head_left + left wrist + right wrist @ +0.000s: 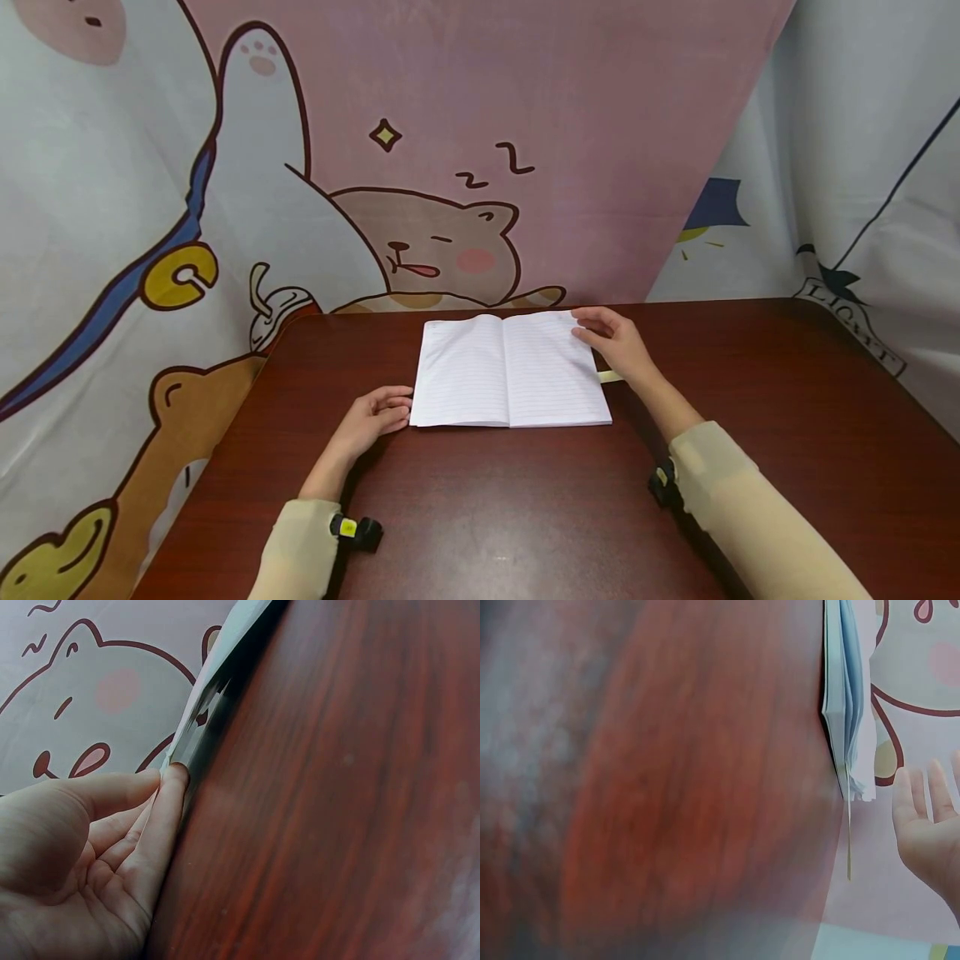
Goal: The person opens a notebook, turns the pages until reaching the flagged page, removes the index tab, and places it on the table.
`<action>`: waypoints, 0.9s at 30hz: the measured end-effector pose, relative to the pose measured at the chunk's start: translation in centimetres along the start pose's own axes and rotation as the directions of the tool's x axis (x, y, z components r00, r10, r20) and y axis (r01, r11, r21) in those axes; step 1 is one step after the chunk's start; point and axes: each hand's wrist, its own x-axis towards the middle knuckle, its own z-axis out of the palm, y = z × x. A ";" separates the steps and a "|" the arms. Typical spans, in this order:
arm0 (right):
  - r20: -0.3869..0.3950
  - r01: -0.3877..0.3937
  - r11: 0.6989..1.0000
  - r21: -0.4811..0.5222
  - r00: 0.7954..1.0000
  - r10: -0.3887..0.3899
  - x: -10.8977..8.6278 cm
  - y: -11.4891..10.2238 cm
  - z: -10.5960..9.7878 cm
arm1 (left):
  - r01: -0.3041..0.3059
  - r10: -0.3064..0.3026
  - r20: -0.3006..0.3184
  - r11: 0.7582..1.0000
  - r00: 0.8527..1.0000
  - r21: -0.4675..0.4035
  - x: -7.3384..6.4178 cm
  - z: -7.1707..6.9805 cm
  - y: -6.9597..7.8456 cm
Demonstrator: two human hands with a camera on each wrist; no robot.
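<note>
An open notebook (pixel 459 375) with white lined pages lies on the table, its fold running up the middle. At its lower left edge, my left hand (pixel 373 417) holds on. Thumb and finger of the left hand (pixel 97 847) pinch the notebook's edge (pixel 196 712) in the left wrist view. My right hand (pixel 615 342) is over the upper right corner, fingers reaching toward the page. Seen from the right wrist, the right hand (pixel 937 832) has its fingers extended and spread beside the notebook's page edges (pixel 847 697).
A thin pale yellow ribbon (pixel 611 377) sticks out from the notebook's right side. The dark reddish-brown wooden table (pixel 510 508) extends around it. Behind stands a cartoon-printed cloth (pixel 600 125). Small black devices with yellow labels sit at the left wrist (pixel 356 530) and right wrist (pixel 663 483).
</note>
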 end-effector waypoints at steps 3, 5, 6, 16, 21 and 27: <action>-0.003 -0.002 1.000 0.002 1.000 0.002 0.0 0.0 -0.1 | 0.003 -0.003 0.000 1.000 1.000 0.001 0.0 0.0 0.0; -0.001 0.003 1.000 0.003 1.000 -0.003 0.0 0.3 -0.2 | 0.000 0.000 0.001 1.000 1.000 -0.001 0.0 0.0 0.1; -0.001 0.001 1.000 0.003 1.000 -0.001 0.0 0.3 -0.2 | -0.005 0.005 0.007 1.000 1.000 0.001 -0.1 0.0 0.1; -0.008 -0.029 0.999 -0.019 1.000 0.029 0.5 1.2 -0.5 | -0.013 0.013 0.013 1.000 1.000 -0.013 0.0 0.0 0.1; -0.008 -0.052 0.998 -0.027 0.999 0.052 1.4 3.6 -0.6 | -0.021 0.022 0.020 1.000 1.000 -0.015 0.0 -0.1 0.0; -0.013 -0.063 0.996 -0.070 0.998 0.063 1.7 5.0 -0.9 | -0.024 0.025 0.024 1.000 0.999 -0.018 0.0 -0.1 0.0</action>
